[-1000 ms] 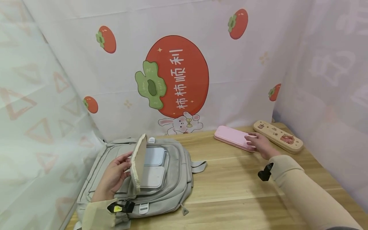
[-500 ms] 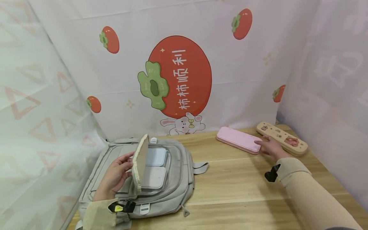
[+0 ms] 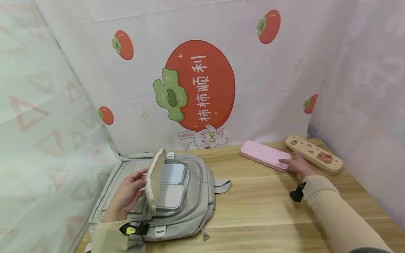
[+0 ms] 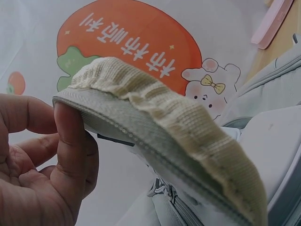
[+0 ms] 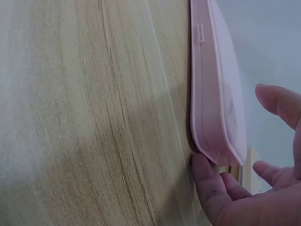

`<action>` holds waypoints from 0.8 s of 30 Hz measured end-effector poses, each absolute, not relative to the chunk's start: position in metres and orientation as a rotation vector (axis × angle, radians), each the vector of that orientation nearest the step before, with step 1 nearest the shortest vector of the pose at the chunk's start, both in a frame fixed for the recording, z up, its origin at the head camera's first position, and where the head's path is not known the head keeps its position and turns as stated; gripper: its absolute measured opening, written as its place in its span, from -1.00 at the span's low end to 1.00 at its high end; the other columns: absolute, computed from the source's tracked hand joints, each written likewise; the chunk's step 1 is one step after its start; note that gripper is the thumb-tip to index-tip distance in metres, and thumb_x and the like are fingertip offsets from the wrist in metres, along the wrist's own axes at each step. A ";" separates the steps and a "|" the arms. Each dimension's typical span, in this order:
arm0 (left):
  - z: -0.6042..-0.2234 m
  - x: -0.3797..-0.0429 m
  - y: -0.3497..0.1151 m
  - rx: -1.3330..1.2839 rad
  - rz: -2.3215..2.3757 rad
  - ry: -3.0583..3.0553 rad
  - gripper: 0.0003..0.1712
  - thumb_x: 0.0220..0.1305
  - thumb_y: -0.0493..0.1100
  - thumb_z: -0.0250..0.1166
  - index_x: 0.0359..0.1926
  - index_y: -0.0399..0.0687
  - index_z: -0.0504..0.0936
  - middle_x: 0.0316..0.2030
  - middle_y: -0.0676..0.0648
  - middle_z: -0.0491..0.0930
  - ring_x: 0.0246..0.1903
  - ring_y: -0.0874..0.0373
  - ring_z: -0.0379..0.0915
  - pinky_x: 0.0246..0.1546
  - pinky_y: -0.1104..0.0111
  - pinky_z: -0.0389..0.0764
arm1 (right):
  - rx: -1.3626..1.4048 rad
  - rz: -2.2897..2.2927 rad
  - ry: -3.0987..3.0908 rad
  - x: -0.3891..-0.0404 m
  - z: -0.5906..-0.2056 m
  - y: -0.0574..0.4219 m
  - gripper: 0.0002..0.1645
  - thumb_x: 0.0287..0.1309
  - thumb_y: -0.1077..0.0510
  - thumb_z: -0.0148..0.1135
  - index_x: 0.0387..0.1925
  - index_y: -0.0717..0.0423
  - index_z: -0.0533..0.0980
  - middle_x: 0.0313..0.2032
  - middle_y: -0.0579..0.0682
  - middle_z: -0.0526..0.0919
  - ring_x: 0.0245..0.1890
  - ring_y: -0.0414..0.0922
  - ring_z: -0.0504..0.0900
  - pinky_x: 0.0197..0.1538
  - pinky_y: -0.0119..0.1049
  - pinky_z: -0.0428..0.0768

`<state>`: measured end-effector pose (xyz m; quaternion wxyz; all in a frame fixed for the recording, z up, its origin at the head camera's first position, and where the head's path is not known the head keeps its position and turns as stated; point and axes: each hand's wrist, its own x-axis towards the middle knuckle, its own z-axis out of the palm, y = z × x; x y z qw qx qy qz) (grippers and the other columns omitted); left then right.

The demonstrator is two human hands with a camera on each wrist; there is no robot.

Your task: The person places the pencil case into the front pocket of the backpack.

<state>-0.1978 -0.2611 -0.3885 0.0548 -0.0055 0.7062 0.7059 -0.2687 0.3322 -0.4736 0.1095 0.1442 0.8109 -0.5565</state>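
Observation:
My left hand (image 3: 128, 191) pinches the raised edge of the front pocket flap (image 3: 155, 182) of a grey backpack (image 3: 197, 196). The flap's frilled cream edging (image 4: 178, 113) runs close across the left wrist view. In the opened pocket lie a light blue case (image 3: 173, 174) and a white case (image 3: 171, 196). A pink pencil case (image 3: 265, 153) lies on the table at the back right. My right hand (image 3: 300, 166) is at its right end, fingers spread. One fingertip (image 5: 202, 167) is low at the end of the case, beside the tabletop; another digit stands apart above the lid.
A beige pencil case (image 3: 313, 154) with bear pictures lies just behind my right hand, near the right curtain. A strap (image 3: 222, 186) of the backpack sticks out onto the wooden table (image 3: 253, 211). A printed cloth (image 3: 265, 70) hangs behind the table.
My right hand has moved from over the pink pencil case's lid to its right end, with fingers now lower. The left hand still holds the flap up. The head view has shifted slightly.

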 end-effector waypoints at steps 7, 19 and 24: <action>-0.389 -0.199 -0.261 -0.002 2.146 2.140 -0.44 0.52 -0.41 0.07 0.47 -0.42 0.27 -0.17 -0.01 0.50 -0.26 0.24 0.56 -0.40 0.41 0.62 | 0.431 -1.665 2.344 -0.275 -0.477 0.335 0.21 0.40 0.11 0.24 0.52 0.50 -0.45 0.50 0.60 -0.29 0.30 0.31 0.17 0.28 -0.06 0.38; -0.391 -0.199 -0.262 -0.022 2.132 2.145 -0.40 0.53 -0.42 0.05 0.50 -0.48 0.17 -0.18 -0.02 0.48 -0.29 0.25 0.54 -0.42 0.42 0.62 | 0.343 -1.600 2.319 -0.282 -0.476 0.337 0.26 0.31 0.22 0.33 0.51 0.53 -0.44 0.49 0.59 -0.22 0.29 0.30 0.20 0.17 -0.14 0.48; -0.391 -0.199 -0.260 -0.025 2.133 2.150 -0.39 0.52 -0.42 0.05 0.50 -0.49 0.17 -0.18 -0.02 0.48 -0.27 0.25 0.55 -0.42 0.42 0.61 | 0.331 -1.554 2.342 -0.284 -0.477 0.337 0.22 0.32 0.25 0.31 0.50 0.55 -0.40 0.47 0.60 -0.15 0.18 0.23 0.28 -0.13 -0.39 0.49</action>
